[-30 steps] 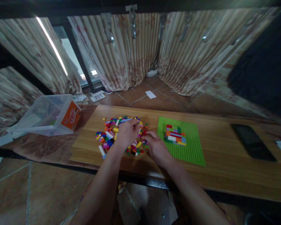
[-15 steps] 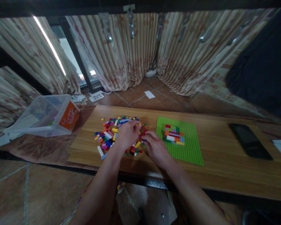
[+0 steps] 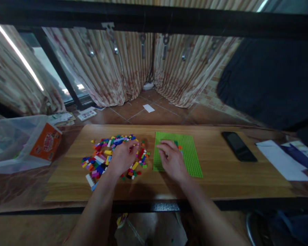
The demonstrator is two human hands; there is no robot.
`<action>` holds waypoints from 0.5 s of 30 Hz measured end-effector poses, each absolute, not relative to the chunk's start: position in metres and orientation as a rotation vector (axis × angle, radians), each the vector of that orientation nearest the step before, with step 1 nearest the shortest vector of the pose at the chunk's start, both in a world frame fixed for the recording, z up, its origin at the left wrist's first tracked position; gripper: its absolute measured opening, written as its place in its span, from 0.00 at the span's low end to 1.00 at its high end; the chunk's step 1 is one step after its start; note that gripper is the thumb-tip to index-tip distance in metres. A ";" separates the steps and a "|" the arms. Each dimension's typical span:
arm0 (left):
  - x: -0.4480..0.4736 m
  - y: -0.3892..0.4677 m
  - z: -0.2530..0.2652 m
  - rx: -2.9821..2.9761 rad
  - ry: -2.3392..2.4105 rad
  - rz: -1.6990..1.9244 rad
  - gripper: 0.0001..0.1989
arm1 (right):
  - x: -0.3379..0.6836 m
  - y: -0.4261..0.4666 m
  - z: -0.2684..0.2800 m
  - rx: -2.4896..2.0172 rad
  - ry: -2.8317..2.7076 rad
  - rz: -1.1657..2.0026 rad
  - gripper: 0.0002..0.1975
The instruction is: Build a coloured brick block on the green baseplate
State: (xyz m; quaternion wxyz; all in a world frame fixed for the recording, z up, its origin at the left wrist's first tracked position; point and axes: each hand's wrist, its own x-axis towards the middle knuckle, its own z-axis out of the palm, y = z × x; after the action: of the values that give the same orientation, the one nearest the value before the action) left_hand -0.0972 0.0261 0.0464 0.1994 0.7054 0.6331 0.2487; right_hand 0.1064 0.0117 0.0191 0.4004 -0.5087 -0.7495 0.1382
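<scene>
My left hand (image 3: pixel 124 155) is over the right part of a pile of loose toy bricks (image 3: pixel 100 159), its fingers bent in a pinch. What sits between those fingertips is too small to make out. Above the green baseplate (image 3: pixel 191 155) is my right hand (image 3: pixel 170 159), fingers stretched leftward and slightly apart, with nothing visible in them. It covers most of a built block of coloured bricks (image 3: pixel 180 148) on the plate; only its right edge shows. A few red and blue bricks (image 3: pixel 142 153) lie between the two hands.
At the left stands a clear plastic box (image 3: pixel 17 136) with an orange label. A black phone (image 3: pixel 239 146) lies right of the baseplate, with white paper (image 3: pixel 282 159) farther right. The wooden board (image 3: pixel 220 184) ends at the table's dark front edge (image 3: pixel 154 206).
My right hand has moved from the edge of the brick pile to over the baseplate, covering the built block. My left hand stays by the pile. The camera view has turned right.
</scene>
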 end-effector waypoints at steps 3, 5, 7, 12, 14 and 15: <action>-0.095 0.025 0.050 1.975 1.768 0.638 0.15 | 0.140 0.024 0.019 -1.412 -1.729 0.215 0.12; -0.093 0.025 0.052 1.967 1.764 0.628 0.15 | 0.162 0.032 0.017 -1.495 -1.585 0.169 0.12; -0.090 0.025 0.051 1.946 1.735 0.663 0.15 | 0.179 0.039 0.012 -1.570 -1.509 0.194 0.13; -0.068 0.025 0.033 1.757 1.434 0.861 0.19 | 0.179 0.044 0.002 -1.577 -1.665 0.251 0.16; -0.054 0.020 0.022 1.671 1.329 0.896 0.22 | 0.169 0.043 0.001 -1.538 -1.818 0.281 0.17; -0.047 0.017 0.018 1.637 1.299 0.891 0.23 | 0.164 0.042 0.001 -1.523 -1.900 0.301 0.18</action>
State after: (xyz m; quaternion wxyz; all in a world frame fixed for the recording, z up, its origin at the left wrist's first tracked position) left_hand -0.0474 0.0168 0.0178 0.4216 0.6534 0.5185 0.3558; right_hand 0.1638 0.0421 0.0009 0.3374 -0.5844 -0.7289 0.1153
